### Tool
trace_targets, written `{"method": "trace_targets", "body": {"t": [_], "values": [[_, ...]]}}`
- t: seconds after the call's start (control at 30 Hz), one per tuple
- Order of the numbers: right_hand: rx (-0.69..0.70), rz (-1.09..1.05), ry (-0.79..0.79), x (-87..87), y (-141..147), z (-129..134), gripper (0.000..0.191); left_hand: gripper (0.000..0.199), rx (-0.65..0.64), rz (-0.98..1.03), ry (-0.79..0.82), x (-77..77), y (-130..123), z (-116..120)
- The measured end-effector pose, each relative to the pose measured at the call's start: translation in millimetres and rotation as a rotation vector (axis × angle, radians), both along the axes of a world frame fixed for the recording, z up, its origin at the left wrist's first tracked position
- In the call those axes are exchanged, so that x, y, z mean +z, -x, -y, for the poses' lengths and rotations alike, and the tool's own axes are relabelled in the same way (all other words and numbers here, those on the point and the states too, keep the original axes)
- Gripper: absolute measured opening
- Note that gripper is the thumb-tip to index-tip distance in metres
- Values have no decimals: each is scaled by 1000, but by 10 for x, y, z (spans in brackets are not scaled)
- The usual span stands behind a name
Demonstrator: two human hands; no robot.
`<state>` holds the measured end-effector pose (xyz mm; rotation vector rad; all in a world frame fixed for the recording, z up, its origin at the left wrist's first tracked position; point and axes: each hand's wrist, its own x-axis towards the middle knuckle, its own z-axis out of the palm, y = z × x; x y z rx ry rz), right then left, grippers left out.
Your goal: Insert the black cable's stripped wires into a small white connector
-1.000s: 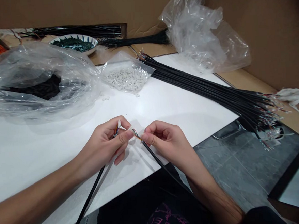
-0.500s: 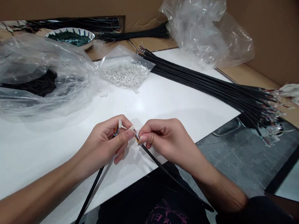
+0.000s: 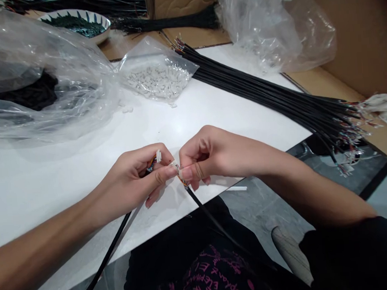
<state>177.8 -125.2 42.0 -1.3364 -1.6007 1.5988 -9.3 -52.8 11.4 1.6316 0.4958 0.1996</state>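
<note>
Thumb and forefinger of my left hand point(image 3: 146, 177) pinch a small white connector point(image 3: 174, 163) joined to thin coloured wires. Those wires come out of a black cable point(image 3: 201, 208) that runs down over my lap. My right hand point(image 3: 203, 162) is closed on the thin wires point(image 3: 181, 177) just beside the connector, its fingertips nearly touching my left thumb. A second white connector point(image 3: 159, 156) with coloured wires sticks up at my left forefinger, and another black cable point(image 3: 117, 238) hangs below that hand.
A clear bag of small white connectors point(image 3: 159, 82) lies on the white table point(image 3: 96, 169). Right of it is a bundle of black cables point(image 3: 259, 87). Large plastic bags point(image 3: 83, 91) sit left and back right. A patterned dish point(image 3: 104, 32) stands behind.
My right hand has moved up along the wires towards the connector, and its forearm has swung up and outward. The view has tilted slightly downward. My left hand keeps its pinch.
</note>
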Motion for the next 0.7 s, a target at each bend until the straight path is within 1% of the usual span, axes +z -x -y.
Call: {"method": "trace_targets", "body": {"t": [0.13,0.3,0.57,0.7], "values": [[37,-62,95,13,-12,-34,20,19,-21,-49,-27,26,0,14],[87,-110,165,13,-22,-83,23,20,-35,-54,-29,40,-3,9],[102,-284,296,-39,-31,-118,19,20,-59,-43,2,44,-5,-9],[97,-327,340,-42,-34,-127,20,19,-54,-38,38,48,-12,-12]]}}
